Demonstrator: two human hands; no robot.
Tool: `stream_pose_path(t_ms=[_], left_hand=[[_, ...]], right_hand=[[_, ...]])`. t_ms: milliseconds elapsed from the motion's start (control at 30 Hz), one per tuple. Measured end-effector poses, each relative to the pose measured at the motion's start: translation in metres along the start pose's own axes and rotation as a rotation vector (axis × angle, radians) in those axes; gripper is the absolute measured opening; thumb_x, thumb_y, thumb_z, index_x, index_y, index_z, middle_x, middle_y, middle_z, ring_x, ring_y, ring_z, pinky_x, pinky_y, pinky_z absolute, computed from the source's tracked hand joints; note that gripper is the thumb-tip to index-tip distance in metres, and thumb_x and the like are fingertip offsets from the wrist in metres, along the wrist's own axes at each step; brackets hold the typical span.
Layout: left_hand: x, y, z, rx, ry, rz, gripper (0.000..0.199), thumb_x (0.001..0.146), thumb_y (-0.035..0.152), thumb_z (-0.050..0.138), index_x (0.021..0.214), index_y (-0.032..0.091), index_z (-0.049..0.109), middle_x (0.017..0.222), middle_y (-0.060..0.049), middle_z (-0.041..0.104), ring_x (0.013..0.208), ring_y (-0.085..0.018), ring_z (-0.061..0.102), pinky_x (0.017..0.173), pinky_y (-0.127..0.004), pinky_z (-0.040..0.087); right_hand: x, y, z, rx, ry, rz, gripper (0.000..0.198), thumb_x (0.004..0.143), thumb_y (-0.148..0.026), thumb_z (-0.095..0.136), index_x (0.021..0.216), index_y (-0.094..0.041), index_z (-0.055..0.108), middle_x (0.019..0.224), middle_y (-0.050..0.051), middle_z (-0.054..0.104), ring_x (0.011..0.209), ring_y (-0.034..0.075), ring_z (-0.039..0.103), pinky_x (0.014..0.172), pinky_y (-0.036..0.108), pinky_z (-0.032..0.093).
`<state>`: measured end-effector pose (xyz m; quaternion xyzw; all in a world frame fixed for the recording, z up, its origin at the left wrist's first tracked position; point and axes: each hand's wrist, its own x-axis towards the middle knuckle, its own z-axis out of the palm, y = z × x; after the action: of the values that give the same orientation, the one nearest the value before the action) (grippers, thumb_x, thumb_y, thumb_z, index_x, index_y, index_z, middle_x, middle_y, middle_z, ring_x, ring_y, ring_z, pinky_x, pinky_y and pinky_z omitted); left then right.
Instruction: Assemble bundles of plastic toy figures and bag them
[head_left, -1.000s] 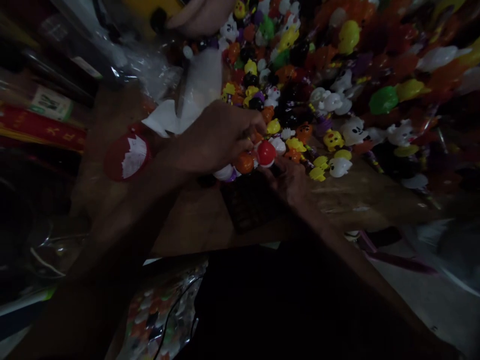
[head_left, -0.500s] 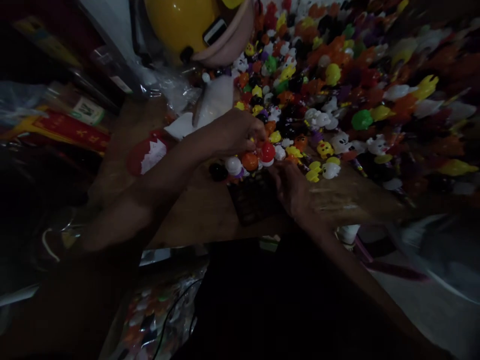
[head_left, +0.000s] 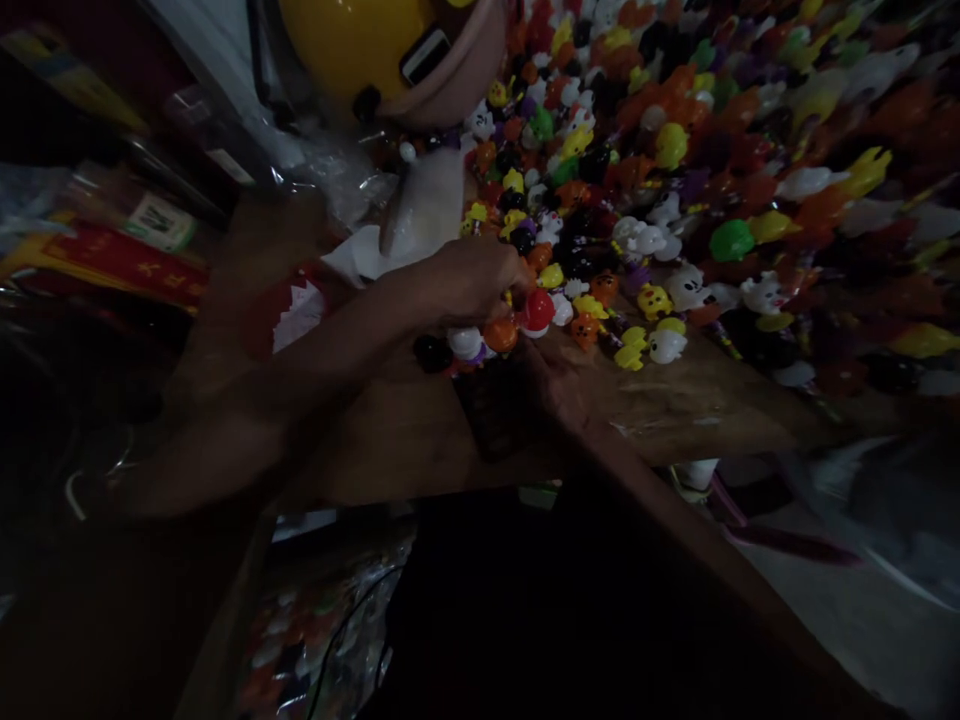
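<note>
My left hand (head_left: 484, 280) reaches over the table with its fingers curled in a pinch, right beside a round red-and-white toy head (head_left: 537, 310). What sits between its fingertips is too dark to make out. Below that head, my right hand (head_left: 559, 385) has its fingers drawn together, pointing up and left; anything in them is hidden in shadow. Under the hands lies a dark, grid-patterned tray-like object (head_left: 487, 415). In a row along its far edge are an orange toy head (head_left: 500, 334), a white one (head_left: 465, 344) and a black one (head_left: 433, 353).
Many small plastic animal toys (head_left: 686, 285) crowd the wooden table (head_left: 375, 440) at the back and right. A yellow rounded object (head_left: 360, 55) in a pink basin (head_left: 469, 75) stands behind. Clear plastic (head_left: 345, 180) and a red packet (head_left: 289, 310) lie left. A toy-filled bag (head_left: 300, 630) is below.
My right hand has shifted slightly left and down, closer in under the red-and-white toy head. My left hand stays beside that head, its forearm a little lower. The view has moved slightly.
</note>
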<state>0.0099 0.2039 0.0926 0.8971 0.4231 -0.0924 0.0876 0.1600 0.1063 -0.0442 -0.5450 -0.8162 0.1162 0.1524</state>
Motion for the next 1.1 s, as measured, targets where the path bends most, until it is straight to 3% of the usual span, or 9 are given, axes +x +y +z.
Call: stream_pose_path(t_ms=[233,433,500,600,667,767,900,1000,1100], left_hand=[[0.003,0.004,0.008,0.124,0.026,0.029,0.011,0.081,0.011,0.067,0.089,0.016,0.073,0.092,-0.007,0.072,0.096,-0.027,0.069,0.080,-0.033,0.054],[-0.006,0.002,0.000,0.037,0.030,-0.008,0.026,0.084,0.007,0.062,0.105,0.014,0.075,0.102,-0.011,0.075,0.104,-0.030,0.071,0.088,-0.038,0.053],[-0.018,0.001,-0.009,-0.058,0.116,-0.039,0.032,0.088,0.005,0.056,0.111,0.016,0.075,0.105,-0.009,0.076,0.102,-0.027,0.072,0.090,-0.037,0.053],[-0.041,0.000,-0.010,-0.146,0.458,-0.091,0.032,0.096,0.011,0.050,0.118,0.020,0.073,0.115,-0.005,0.076,0.109,-0.024,0.070,0.097,-0.038,0.052],[-0.052,0.004,0.004,-0.141,0.643,-0.017,0.035,0.097,0.027,0.061,0.131,0.020,0.066,0.131,-0.008,0.071,0.125,-0.027,0.063,0.109,-0.044,0.048],[-0.053,0.009,0.038,-0.101,0.679,0.123,0.067,0.087,0.046,0.075,0.146,0.019,0.056,0.156,-0.012,0.053,0.148,-0.039,0.043,0.121,-0.057,0.036],[-0.037,0.007,0.074,-0.077,0.692,0.185,0.042,0.097,0.033,0.059,0.137,0.021,0.063,0.154,-0.012,0.056,0.141,-0.037,0.053,0.118,-0.057,0.039],[-0.030,0.001,0.080,-0.104,0.693,0.206,0.034,0.098,0.032,0.055,0.129,0.023,0.066,0.146,-0.011,0.063,0.128,-0.034,0.064,0.114,-0.053,0.044],[-0.032,0.000,0.075,-0.132,0.697,0.180,0.037,0.099,0.036,0.055,0.133,0.023,0.064,0.148,-0.010,0.062,0.128,-0.035,0.063,0.115,-0.057,0.043]], right_hand=[[0.001,0.002,0.015,-0.032,0.018,-0.005,0.051,0.103,-0.015,0.039,0.152,-0.015,0.053,0.121,0.018,0.070,0.109,0.027,0.065,0.079,0.033,0.052],[-0.009,0.015,0.016,0.113,0.408,-0.146,0.033,0.101,-0.015,0.046,0.126,-0.018,0.067,0.094,0.008,0.069,0.088,0.020,0.066,0.075,0.031,0.053],[-0.017,0.022,0.007,0.182,0.598,-0.121,0.026,0.103,-0.018,0.045,0.118,-0.018,0.065,0.092,0.007,0.067,0.083,0.019,0.065,0.074,0.032,0.054],[-0.026,0.028,-0.003,0.227,0.761,-0.011,0.019,0.103,-0.022,0.048,0.114,-0.020,0.063,0.095,0.006,0.067,0.085,0.020,0.065,0.077,0.035,0.056],[-0.027,0.024,-0.004,0.213,0.757,0.030,0.022,0.102,-0.023,0.048,0.119,-0.021,0.061,0.103,0.008,0.069,0.093,0.022,0.066,0.082,0.039,0.057],[-0.017,0.003,0.001,0.160,0.602,0.086,0.037,0.098,-0.017,0.043,0.133,-0.018,0.057,0.123,0.014,0.068,0.110,0.026,0.064,0.093,0.044,0.057],[0.000,-0.013,0.007,0.050,0.298,0.216,0.050,0.092,-0.015,0.051,0.142,-0.014,0.056,0.130,0.018,0.064,0.107,0.028,0.063,0.092,0.045,0.056],[-0.020,0.009,-0.002,0.071,0.376,0.216,0.053,0.093,-0.015,0.049,0.146,-0.017,0.054,0.130,0.016,0.065,0.108,0.026,0.063,0.093,0.041,0.056],[-0.067,0.058,-0.027,-0.008,0.617,0.296,0.035,0.097,-0.020,0.047,0.126,-0.020,0.067,0.113,0.011,0.070,0.098,0.022,0.066,0.087,0.035,0.056]])
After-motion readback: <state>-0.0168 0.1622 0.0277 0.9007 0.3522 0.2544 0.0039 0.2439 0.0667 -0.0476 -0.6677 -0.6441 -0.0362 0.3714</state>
